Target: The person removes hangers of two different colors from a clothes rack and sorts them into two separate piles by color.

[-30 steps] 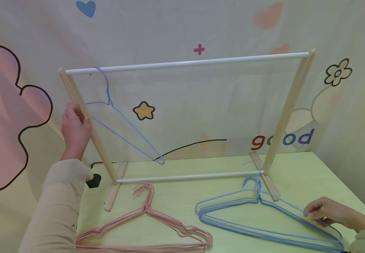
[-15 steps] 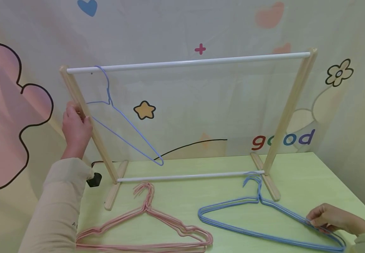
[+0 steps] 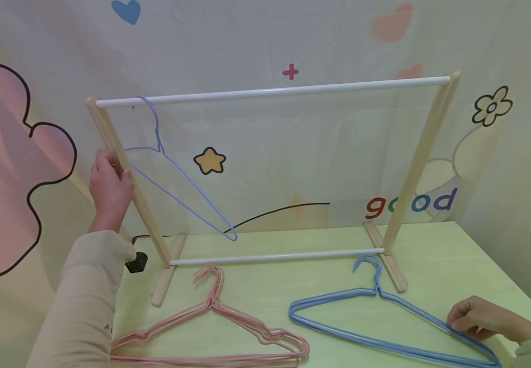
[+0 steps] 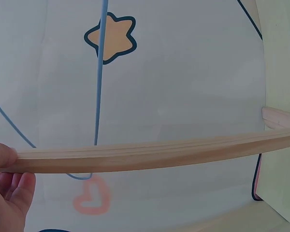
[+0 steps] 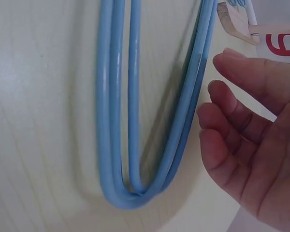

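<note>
My left hand (image 3: 111, 189) grips the left wooden post (image 3: 147, 220) of a clothes rack, thumb and fingers on either side of it in the left wrist view. One blue wire hanger (image 3: 158, 140) hangs by its hook from the rack's white top rail (image 3: 274, 92), close to that post. On the table, a stack of blue wire hangers (image 3: 377, 281) lies at the right. Beside its right end is my right hand (image 3: 495, 319). The right wrist view shows its loosely bent fingers (image 5: 222, 150) apart from the hangers, holding nothing.
A stack of pink wire hangers (image 3: 213, 296) lies on the green table (image 3: 256, 286), left of the blue stack. The rack's white lower rail (image 3: 274, 257) runs behind both stacks. A printed curtain (image 3: 293, 163) hangs behind the rack.
The top blue hanger, lifted slightly by my right hand a second ago, has come down onto the stack. My right fingers have let go of it. My left hand stays on the post.
</note>
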The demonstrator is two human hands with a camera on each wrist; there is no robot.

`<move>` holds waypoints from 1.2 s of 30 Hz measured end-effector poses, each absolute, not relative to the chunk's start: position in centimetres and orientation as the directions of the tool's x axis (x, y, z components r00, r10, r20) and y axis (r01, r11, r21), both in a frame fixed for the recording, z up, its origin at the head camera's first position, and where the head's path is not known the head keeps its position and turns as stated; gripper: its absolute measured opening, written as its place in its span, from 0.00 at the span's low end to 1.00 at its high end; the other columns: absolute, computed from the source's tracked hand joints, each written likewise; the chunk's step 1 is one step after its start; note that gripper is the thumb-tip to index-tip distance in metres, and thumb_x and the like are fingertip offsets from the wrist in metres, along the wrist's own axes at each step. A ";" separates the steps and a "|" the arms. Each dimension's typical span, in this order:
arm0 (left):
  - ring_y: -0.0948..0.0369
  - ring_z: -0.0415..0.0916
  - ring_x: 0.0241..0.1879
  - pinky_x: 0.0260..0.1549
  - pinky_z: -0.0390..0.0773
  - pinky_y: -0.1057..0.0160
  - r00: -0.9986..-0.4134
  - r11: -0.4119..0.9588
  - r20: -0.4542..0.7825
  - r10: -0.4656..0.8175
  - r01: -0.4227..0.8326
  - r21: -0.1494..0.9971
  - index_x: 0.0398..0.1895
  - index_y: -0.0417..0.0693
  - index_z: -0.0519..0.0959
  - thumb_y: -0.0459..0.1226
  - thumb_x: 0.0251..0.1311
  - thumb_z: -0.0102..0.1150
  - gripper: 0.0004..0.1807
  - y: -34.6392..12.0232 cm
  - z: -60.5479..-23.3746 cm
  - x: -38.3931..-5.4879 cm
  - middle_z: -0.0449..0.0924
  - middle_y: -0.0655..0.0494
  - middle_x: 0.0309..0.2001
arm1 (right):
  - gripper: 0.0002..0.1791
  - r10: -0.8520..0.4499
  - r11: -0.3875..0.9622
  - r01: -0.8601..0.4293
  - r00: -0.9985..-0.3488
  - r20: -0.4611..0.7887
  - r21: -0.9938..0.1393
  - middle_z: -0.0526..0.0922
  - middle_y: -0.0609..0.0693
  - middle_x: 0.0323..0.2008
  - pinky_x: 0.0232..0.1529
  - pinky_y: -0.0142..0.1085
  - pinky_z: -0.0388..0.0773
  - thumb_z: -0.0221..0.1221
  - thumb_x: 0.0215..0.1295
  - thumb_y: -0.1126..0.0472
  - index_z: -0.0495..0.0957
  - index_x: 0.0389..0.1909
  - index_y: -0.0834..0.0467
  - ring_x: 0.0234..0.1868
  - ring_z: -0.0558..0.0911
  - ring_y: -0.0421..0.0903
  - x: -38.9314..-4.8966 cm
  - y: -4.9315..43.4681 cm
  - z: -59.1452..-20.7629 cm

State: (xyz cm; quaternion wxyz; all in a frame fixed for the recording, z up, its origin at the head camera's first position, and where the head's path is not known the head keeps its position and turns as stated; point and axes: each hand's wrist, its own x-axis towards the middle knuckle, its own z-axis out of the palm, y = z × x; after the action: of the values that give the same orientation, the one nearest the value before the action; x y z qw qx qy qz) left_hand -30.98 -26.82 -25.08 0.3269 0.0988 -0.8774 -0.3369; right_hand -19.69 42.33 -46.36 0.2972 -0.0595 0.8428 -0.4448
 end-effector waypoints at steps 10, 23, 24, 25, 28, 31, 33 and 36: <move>0.47 0.63 0.46 0.40 0.69 0.51 -0.773 0.742 0.490 -0.403 0.037 0.669 0.46 0.39 0.56 0.33 0.60 0.44 0.14 -26.7 -24.9 -30.9 0.63 0.39 0.46 | 0.14 -0.384 0.572 0.155 -0.817 -0.430 -0.805 0.72 0.41 0.19 0.18 0.26 0.67 0.53 0.57 0.62 0.72 0.38 0.71 0.18 0.69 0.35 -20.2 41.5 -45.4; 0.46 0.65 0.46 0.42 0.70 0.50 -0.763 0.742 0.506 -0.402 0.053 0.669 0.48 0.39 0.57 0.32 0.59 0.44 0.15 -26.9 -25.1 -31.1 0.64 0.39 0.46 | 0.18 -0.401 0.606 0.103 -0.817 -0.414 -0.789 0.72 0.46 0.23 0.24 0.34 0.72 0.51 0.61 0.59 0.69 0.42 0.72 0.23 0.71 0.39 -21.6 38.7 -43.0; 0.46 0.65 0.46 0.42 0.70 0.49 -0.765 0.739 0.502 -0.403 0.051 0.671 0.48 0.39 0.57 0.32 0.59 0.44 0.15 -26.9 -25.0 -31.1 0.64 0.39 0.47 | 0.19 -0.401 0.608 0.101 -0.817 -0.415 -0.787 0.73 0.46 0.24 0.24 0.35 0.72 0.51 0.60 0.59 0.69 0.42 0.72 0.24 0.71 0.39 -21.8 38.5 -42.7; 0.46 0.65 0.46 0.42 0.70 0.49 -0.766 0.738 0.500 -0.404 0.049 0.672 0.48 0.40 0.57 0.32 0.59 0.44 0.15 -26.9 -25.0 -31.1 0.64 0.39 0.47 | 0.19 -0.406 0.607 0.092 -0.818 -0.408 -0.790 0.73 0.46 0.24 0.24 0.35 0.73 0.51 0.60 0.59 0.69 0.43 0.73 0.24 0.71 0.40 -21.9 38.2 -42.4; 0.45 0.65 0.46 0.43 0.69 0.48 -0.763 0.741 0.503 -0.405 0.049 0.670 0.49 0.39 0.57 0.32 0.59 0.44 0.15 -26.9 -25.0 -31.1 0.64 0.38 0.47 | 0.20 -0.423 0.599 0.062 -0.822 -0.381 -0.798 0.73 0.47 0.25 0.24 0.35 0.73 0.52 0.60 0.58 0.69 0.43 0.72 0.24 0.71 0.39 -22.2 37.5 -41.6; 0.44 0.65 0.46 0.44 0.68 0.48 -0.759 0.746 0.511 -0.403 0.052 0.664 0.48 0.39 0.57 0.32 0.59 0.44 0.16 -26.9 -25.1 -31.1 0.65 0.38 0.47 | 0.20 -0.443 0.592 0.016 -0.829 -0.342 -0.806 0.73 0.47 0.25 0.24 0.35 0.74 0.52 0.60 0.58 0.69 0.43 0.72 0.24 0.71 0.39 -22.6 36.7 -40.8; 0.44 0.65 0.46 0.44 0.68 0.48 -0.759 0.746 0.512 -0.402 0.053 0.664 0.48 0.38 0.57 0.32 0.59 0.44 0.16 -27.0 -25.0 -31.1 0.65 0.38 0.46 | 0.18 -0.449 0.596 -0.017 -0.836 -0.316 -0.803 0.73 0.47 0.26 0.24 0.35 0.74 0.52 0.61 0.58 0.70 0.43 0.70 0.24 0.71 0.39 -22.9 36.2 -40.4; 0.44 0.65 0.46 0.44 0.68 0.48 -0.763 0.744 0.509 -0.399 0.055 0.666 0.48 0.38 0.57 0.32 0.59 0.44 0.15 -26.9 -25.0 -31.1 0.64 0.38 0.46 | 0.17 -0.451 0.610 -0.060 -0.846 -0.284 -0.790 0.74 0.47 0.26 0.23 0.35 0.74 0.51 0.61 0.59 0.71 0.43 0.69 0.25 0.72 0.39 -23.3 35.2 -39.7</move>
State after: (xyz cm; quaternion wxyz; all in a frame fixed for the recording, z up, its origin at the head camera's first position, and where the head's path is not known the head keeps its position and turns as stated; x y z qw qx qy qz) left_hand -31.08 -26.92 -25.03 0.3301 0.0984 -0.8734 -0.3442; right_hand -23.33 35.24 -39.74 0.2350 -0.1474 0.8659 -0.4162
